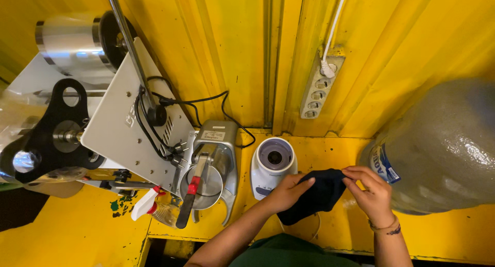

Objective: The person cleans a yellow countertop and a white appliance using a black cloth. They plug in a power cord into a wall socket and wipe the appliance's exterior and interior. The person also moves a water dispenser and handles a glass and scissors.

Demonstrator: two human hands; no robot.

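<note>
At the far left a sealing machine (129,128) with a white plate, a black bracket and a roll of clear film (67,40) is standing on the yellow surface (67,236). Just to its right a metal press with a red-banded lever (209,166) is sitting beside a white spray bottle (147,202), and next to that a white blender base (272,166) is resting against the yellow wall, under a hanging power strip (318,89).

The left hand (289,189) is reaching in from below with the forearm angling up to the right; its fingers are closing on the left edge of a dark cloth (314,195), thumb on top. The cloth is hanging between the two hands, just in front of the blender base and above the surface — its lower part drooping toward the person. It looks soft, light and limp, with nothing fragile about it; it would likely sag wherever it is unsupported, so a pinch at the top edge or corners seems the sure place to hold.

The right hand (374,195) is coming up more steeply, wrist bent inward, a thin bracelet at the wrist, fingertips pinching the cloth's upper right corner. Further right a large clear water jug (443,148) is lying close by — near the right hand, not touching it.
</note>
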